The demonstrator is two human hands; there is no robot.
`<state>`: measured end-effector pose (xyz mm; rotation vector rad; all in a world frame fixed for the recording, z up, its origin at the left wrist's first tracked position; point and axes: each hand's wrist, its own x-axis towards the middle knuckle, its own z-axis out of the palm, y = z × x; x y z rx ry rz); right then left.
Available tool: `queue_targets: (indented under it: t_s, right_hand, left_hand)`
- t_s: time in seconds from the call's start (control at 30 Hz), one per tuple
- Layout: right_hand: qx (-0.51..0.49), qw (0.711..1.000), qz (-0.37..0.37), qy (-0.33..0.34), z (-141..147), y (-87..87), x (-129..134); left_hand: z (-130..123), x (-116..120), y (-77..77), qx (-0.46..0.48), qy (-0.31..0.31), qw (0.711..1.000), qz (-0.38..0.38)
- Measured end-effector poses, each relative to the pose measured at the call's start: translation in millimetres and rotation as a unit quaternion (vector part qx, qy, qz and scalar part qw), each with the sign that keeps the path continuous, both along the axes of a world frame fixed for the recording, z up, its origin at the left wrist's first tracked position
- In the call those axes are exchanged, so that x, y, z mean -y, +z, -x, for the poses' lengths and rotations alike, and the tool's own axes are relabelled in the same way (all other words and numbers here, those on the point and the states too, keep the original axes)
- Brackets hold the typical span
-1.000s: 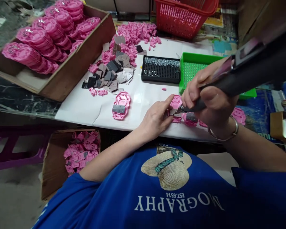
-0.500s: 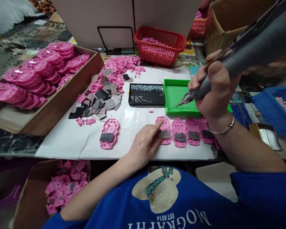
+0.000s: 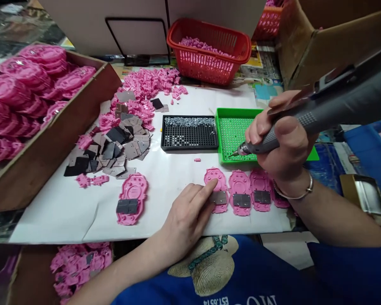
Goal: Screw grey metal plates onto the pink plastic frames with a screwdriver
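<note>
My right hand (image 3: 277, 142) is wrapped round a grey electric screwdriver (image 3: 317, 114); its tip points down at the front of the green perforated tray (image 3: 241, 159). My left hand (image 3: 190, 214) rests on the nearest-left piece of a row of pink casings (image 3: 215, 174), forefinger stretched out on it and the other fingers loosely bent. Each casing in the row that shows fully bears a grey plate (image 3: 241, 200) across its lower part. Apart from them, at the left, lies another pink casing (image 3: 133, 186) with a dark plate. A black tray (image 3: 190, 146) of small screws sits beside the green one.
Loose grey plates (image 3: 111, 148) and small pink parts (image 3: 149, 80) are heaped left of the trays. A cardboard box (image 3: 60, 123) of stacked pink casings stands left, a red basket (image 3: 209, 63) behind, a blue bin (image 3: 371, 148) right.
The screwdriver tip has moved toward the front of the green tray with my right hand. My left hand stays on the casing. The camera view has shifted closer.
</note>
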<state>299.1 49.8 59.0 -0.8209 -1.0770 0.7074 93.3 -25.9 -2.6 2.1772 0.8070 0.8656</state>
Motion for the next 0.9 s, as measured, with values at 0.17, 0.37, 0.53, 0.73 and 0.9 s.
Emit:
queue_targets:
  t_s: [0.17, 0.37, 0.53, 0.73, 0.9]
  right_hand:
    - [0.005, 1.0, 0.002, 0.0, 0, -1.5, -1]
    - [-0.008, 0.999, -0.016, 0.026, -1, -1.9, 0]
    - [-0.005, 1.0, -0.017, 0.005, 1, -3.1, -3]
    - [0.006, 1.0, -0.025, -0.012, 6, 21.6, 4]
    - [0.017, 0.997, -0.077, 0.007, 24, 36.3, 27]
  left_hand:
    - [0, 0, 1.0, 0.005, -0.002, 1.0, 0.003]
    - [0, 0, 0.1, 0.009, 0.001, 1.0, -0.002]
    - [-1, -1, -0.8, 0.016, 0.004, 1.0, -0.001]
    - [-1, -2, -5.0, 0.019, 0.022, 1.0, -0.004]
    - [-1, -2, -8.5, 0.028, 0.025, 0.999, 0.026]
